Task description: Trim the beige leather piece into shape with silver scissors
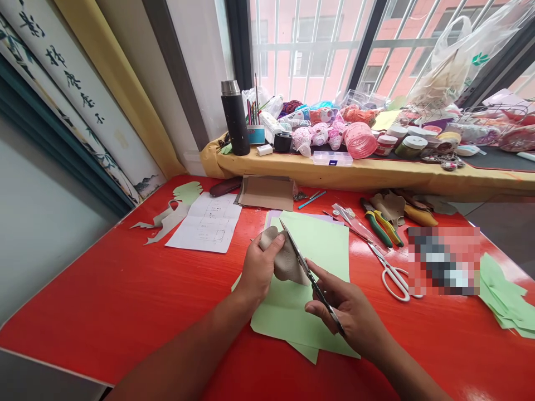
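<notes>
Both forearms are cut off by the lower edge of the view. The right hand (351, 314) is closed around dark scissors (311, 278); the fingers cover part of the handles, and the blades show nearly edge-on, so how far they stand apart cannot be determined. The left hand (258, 270) is pinched, thumb uppermost, on a grey-brown piece (288, 260) with a rounded outline; its remaining fingers are mostly hidden. The piece is held above light green sheets (301, 328), beside the blades; contact with the cutting edges cannot be confirmed. The sheets overlap on the red bench (104, 301), number unclear.

To the right, white-handled scissors (393, 274) adjoin a pixelated patch (443, 262), contents unreadable. Green cut-outs (505, 301) run out at the right edge. To the left, a white page (204, 223) bears drawn lines and writing too small to read; pale scraps (171, 221) lie just beside it. Farther back lie pliers (378, 229) and brown card (267, 193). On the sill (267, 165), a black flask (236, 122) stands upright; a plastic bag (455, 67) is cut off above.
</notes>
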{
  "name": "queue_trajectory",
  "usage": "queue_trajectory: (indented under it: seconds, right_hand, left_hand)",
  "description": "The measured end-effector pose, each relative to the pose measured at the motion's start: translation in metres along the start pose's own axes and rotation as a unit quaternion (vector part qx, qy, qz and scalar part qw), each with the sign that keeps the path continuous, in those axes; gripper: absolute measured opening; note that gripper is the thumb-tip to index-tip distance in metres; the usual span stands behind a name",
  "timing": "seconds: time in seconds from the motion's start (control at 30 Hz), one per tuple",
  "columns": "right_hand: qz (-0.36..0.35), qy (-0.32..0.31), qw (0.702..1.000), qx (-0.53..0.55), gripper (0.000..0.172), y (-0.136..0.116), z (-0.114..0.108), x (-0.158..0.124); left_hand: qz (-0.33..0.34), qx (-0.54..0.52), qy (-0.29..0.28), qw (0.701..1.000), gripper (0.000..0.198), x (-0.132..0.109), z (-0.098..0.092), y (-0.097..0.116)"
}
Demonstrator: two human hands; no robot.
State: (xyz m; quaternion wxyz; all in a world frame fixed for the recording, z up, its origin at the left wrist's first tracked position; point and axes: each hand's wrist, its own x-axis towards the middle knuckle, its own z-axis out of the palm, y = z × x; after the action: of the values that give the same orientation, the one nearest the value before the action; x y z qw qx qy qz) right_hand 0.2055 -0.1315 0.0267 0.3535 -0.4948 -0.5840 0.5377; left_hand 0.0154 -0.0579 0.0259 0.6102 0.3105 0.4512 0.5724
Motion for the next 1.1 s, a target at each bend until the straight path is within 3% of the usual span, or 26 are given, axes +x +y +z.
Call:
queue_trajectory:
  seconds: [0.43, 0.8, 1.1]
  right_hand:
    - [-0.007, -0.001, 1.000, -0.001, 0.093, 0.013, -0.002, 0.002]
    - [-0.039, -0.008, 0.999, 0.015, 0.091, 0.000, -0.008, 0.000]
    - [-0.023, -0.033, 0.999, 0.024, 0.095, -0.001, -0.007, -0.001]
  left_hand:
    - [0.017, 0.022, -0.005, 1.000, 0.036, -0.001, 0.000, 0.003]
    - [0.012, 0.026, 0.009, 1.000, 0.037, -0.004, 0.000, 0.007]
    - [0.035, 0.038, 0.009, 0.999, 0.039, -0.003, -0.001, 0.005]
